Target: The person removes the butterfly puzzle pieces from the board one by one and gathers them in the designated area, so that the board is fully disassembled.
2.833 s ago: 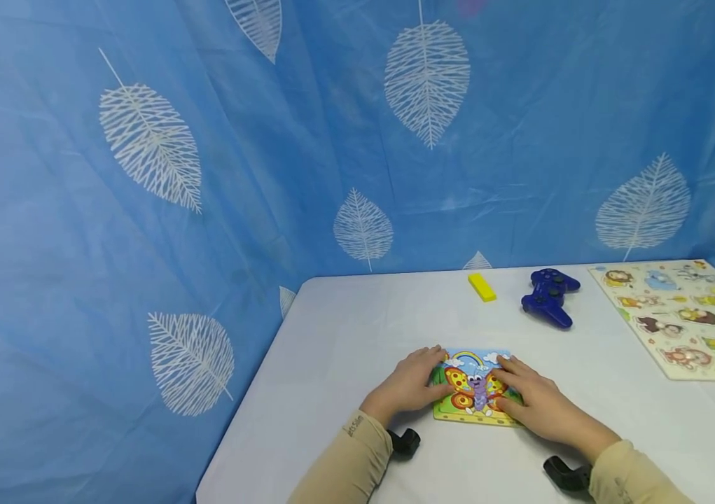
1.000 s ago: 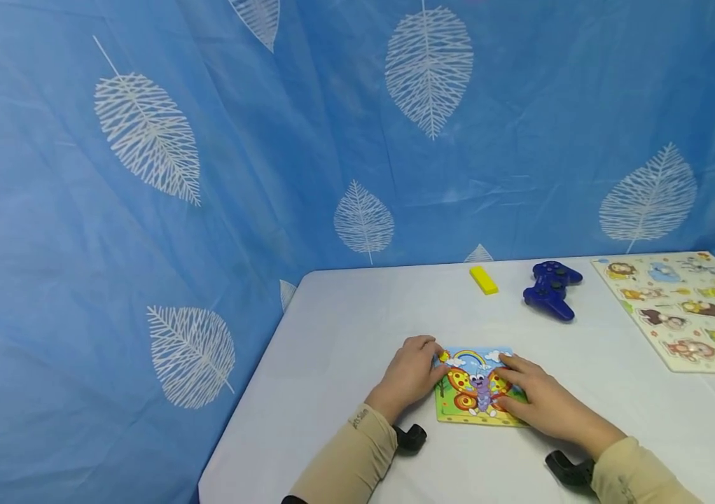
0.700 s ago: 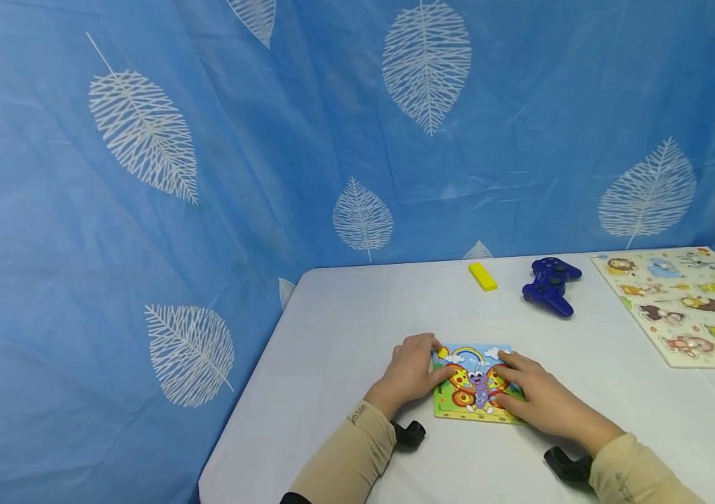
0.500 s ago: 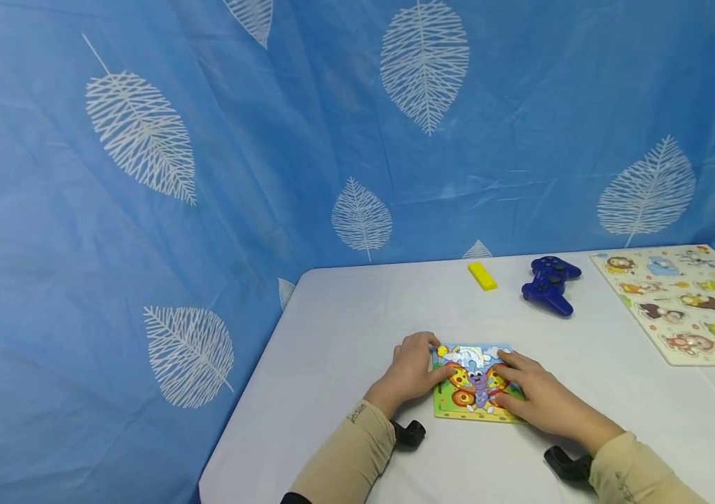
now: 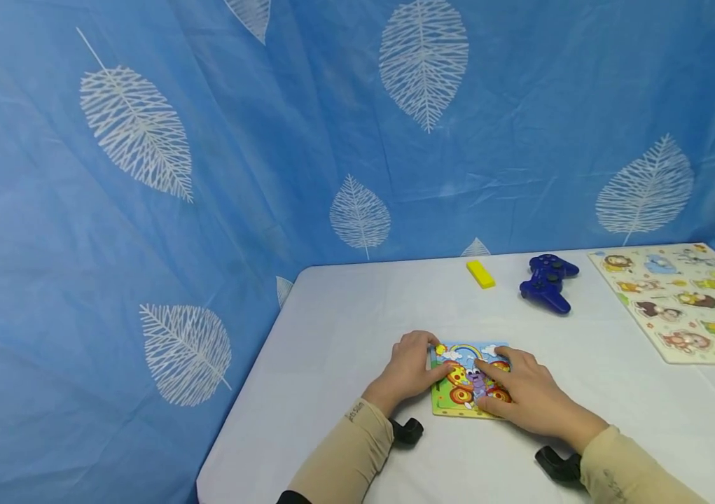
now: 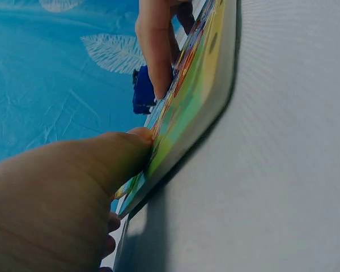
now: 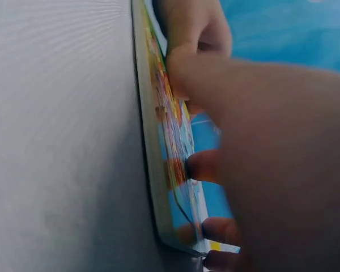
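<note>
A small butterfly jigsaw puzzle (image 5: 474, 381), with a rainbow and sky along its top, lies flat on the white table. My left hand (image 5: 404, 371) holds it at the left side: the thumb rests on the picture and the fingers bend at the far left corner. My right hand (image 5: 533, 395) lies over the right part, thumb and fingertips spread on the picture, hiding much of the right wing. In the left wrist view the left thumb (image 6: 119, 150) touches the puzzle's face. The right wrist view has the right hand (image 7: 283, 130) close and blurred, fingertips on the surface.
Farther back lie a yellow block (image 5: 480, 274) and a dark blue game controller (image 5: 548, 283). An animal peg puzzle board (image 5: 678, 308) lies at the right. Blue leaf-print cloth (image 5: 281, 140) hangs behind and left of the table (image 5: 325, 350). Black wrist mounts sit under both wrists.
My right hand has shifted left over the puzzle, its fingertips now nearer the butterfly's body. The left hand keeps its place, after its fingers bent more at the corner earlier. The head view tilted slightly.
</note>
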Tool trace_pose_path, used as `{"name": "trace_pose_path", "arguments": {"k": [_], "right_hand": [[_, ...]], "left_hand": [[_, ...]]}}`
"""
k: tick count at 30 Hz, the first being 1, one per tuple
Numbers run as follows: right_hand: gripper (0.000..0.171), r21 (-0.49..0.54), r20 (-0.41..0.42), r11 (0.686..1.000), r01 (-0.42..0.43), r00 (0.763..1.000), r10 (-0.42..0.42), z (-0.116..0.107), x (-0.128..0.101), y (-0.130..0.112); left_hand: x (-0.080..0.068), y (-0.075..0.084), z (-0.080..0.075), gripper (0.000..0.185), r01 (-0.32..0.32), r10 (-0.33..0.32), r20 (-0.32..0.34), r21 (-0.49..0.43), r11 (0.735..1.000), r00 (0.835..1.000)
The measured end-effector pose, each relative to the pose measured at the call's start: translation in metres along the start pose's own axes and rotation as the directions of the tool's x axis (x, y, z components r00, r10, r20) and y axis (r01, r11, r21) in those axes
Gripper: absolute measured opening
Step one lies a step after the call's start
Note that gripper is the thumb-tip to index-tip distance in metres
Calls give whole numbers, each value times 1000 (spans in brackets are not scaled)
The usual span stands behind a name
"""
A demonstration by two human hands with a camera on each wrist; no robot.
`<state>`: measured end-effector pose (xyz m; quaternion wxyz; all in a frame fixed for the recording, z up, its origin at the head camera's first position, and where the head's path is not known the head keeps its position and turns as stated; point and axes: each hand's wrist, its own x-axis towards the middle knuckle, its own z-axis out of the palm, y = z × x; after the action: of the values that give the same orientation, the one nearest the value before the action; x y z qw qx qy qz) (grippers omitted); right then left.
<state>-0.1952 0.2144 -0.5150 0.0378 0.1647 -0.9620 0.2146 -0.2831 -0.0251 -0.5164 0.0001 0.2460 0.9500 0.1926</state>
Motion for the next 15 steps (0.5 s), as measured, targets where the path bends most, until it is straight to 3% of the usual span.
{"name": "trace_pose_path", "arguments": {"k": [5, 15], "right_hand": [[79, -3, 1, 1000, -24, 1000, 24, 1, 2, -4], [79, -26, 0, 1000, 14, 1000, -14, 1, -1, -6]], "left_hand": [[1, 0, -2, 53, -15, 15, -18, -3, 1000, 1000], [1, 5, -5, 55, -45, 44, -38, -35, 998, 998]]}}
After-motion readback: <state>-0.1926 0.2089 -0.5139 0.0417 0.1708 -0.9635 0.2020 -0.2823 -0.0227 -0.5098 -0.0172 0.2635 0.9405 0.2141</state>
